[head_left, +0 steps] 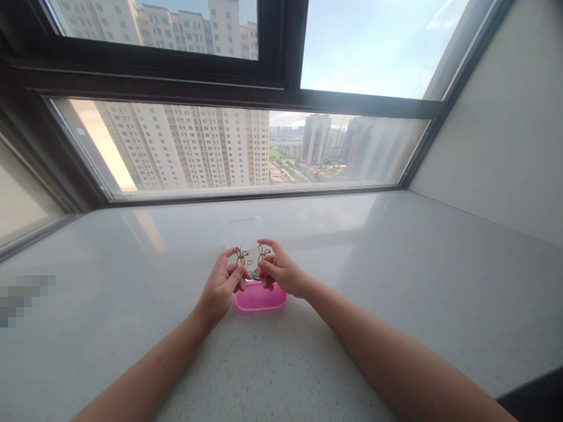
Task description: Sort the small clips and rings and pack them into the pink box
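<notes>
Between the thumb and fingers of my left hand (224, 281) is a small bronze-coloured rabbit-shaped wire piece (240, 257), held upright. My right hand (281, 269) pinches a similar rabbit-shaped wire piece (263, 253) at about the same height, a short gap apart. Just below both hands, a pink oval container or lid (260, 298) lies on the pale speckled surface. Some small, dark metallic items (254, 274) show in the gap between my hands, too small to name. Behind them is a clear plastic bag or sheet with a pink line along its top edge (243, 219).
The speckled white sill (272, 363) runs up to a dark-framed window (272, 196), with tall buildings outside. A white wall (497, 135) stands on the right. At the left edge is a blurred-out patch (21, 296), and something dark (536, 398) fills the lower right corner.
</notes>
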The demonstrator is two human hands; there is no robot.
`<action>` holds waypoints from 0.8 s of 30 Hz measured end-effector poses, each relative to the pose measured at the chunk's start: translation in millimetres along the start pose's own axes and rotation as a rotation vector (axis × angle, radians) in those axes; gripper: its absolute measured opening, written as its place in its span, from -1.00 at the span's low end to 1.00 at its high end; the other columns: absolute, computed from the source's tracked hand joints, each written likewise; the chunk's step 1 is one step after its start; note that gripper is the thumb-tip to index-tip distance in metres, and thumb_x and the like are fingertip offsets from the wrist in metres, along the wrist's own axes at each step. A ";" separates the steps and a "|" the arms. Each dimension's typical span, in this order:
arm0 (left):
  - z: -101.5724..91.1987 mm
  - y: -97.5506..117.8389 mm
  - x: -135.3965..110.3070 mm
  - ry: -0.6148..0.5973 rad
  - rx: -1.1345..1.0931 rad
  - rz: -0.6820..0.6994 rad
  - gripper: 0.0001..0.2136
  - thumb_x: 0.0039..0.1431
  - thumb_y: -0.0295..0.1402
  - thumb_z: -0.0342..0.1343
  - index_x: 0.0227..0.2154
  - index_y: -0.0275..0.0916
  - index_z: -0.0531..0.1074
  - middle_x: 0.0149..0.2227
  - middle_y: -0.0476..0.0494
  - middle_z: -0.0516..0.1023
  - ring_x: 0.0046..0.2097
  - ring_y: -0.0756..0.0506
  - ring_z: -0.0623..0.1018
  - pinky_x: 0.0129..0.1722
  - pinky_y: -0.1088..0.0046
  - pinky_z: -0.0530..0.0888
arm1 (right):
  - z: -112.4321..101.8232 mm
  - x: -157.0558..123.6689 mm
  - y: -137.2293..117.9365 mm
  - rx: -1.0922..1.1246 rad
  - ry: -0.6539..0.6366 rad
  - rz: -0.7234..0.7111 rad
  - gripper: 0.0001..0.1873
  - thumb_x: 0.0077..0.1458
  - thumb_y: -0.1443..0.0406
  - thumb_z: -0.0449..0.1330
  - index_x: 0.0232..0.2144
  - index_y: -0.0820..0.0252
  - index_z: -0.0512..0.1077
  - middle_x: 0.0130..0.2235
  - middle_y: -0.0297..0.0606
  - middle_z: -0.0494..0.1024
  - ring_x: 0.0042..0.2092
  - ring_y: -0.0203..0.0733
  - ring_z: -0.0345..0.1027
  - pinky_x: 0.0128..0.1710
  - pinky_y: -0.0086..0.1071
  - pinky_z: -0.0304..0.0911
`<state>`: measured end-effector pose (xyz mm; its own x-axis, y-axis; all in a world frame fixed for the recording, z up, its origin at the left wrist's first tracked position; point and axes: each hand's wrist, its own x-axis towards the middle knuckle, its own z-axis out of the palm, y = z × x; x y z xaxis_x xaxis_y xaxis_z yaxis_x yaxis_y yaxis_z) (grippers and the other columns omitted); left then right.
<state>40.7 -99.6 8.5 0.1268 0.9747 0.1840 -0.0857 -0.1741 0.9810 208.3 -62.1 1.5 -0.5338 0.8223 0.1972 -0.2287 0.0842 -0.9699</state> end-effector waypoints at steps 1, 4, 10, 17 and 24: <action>-0.2 0.6 -0.5 -0.002 0.012 0.013 -0.53 0.10 -0.25 0.06 0.05 -0.17 0.07 -0.51 0.05 0.42 -0.57 0.06 0.35 -0.53 0.54 0.28 | 0.3 -0.3 0.5 -0.004 -0.003 -0.004 -0.46 0.06 0.20 0.14 0.04 0.06 0.00 -0.52 -0.49 0.37 -0.65 -0.40 0.27 -0.70 -0.54 0.20; -1.4 1.4 -1.3 -0.016 0.058 0.048 -0.49 0.12 -0.27 0.03 0.13 -0.12 0.02 -0.50 0.05 0.43 -0.57 0.06 0.37 -0.52 0.54 0.30 | 0.8 -0.9 2.2 -0.005 -0.010 -0.011 -0.44 0.05 0.24 0.14 0.06 0.06 0.02 -0.50 -0.47 0.36 -0.61 -0.39 0.30 -0.67 -0.52 0.24; -4.6 -2.1 0.7 0.012 0.102 0.083 -0.50 0.11 -0.29 0.04 0.10 -0.17 0.06 -0.49 0.02 0.46 -0.53 0.04 0.42 -0.49 0.52 0.35 | -0.8 -0.9 4.7 -0.023 0.000 -0.044 -0.44 0.05 0.27 0.13 0.08 0.06 0.02 -0.48 -0.44 0.38 -0.56 -0.33 0.38 -0.62 -0.49 0.28; -5.5 -4.1 1.7 0.011 0.151 0.106 -0.48 0.08 -0.38 0.07 0.08 -0.17 0.02 -0.46 0.02 0.46 -0.48 0.01 0.45 -0.44 0.47 0.40 | -0.4 -1.2 4.8 -0.010 -0.014 -0.045 -0.40 -0.02 0.31 0.20 0.07 0.06 0.09 -0.46 -0.44 0.35 -0.53 -0.30 0.41 -0.58 -0.46 0.31; -14.2 -4.3 1.0 0.067 0.325 0.179 -0.63 0.05 -0.45 0.07 -0.06 -0.18 0.18 -0.48 0.04 0.46 -0.39 -0.02 0.48 -0.25 0.38 0.40 | 1.9 -3.5 0.4 0.006 -0.038 -0.064 -0.31 -0.11 0.36 0.26 0.07 0.06 0.11 -0.45 -0.43 0.37 -0.47 -0.26 0.44 -0.53 -0.43 0.34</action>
<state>27.2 -95.9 3.6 0.0719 0.9299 0.3607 0.2186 -0.3675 0.9040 208.4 -66.0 0.7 -0.5482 0.7936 0.2641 -0.2680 0.1324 -0.9543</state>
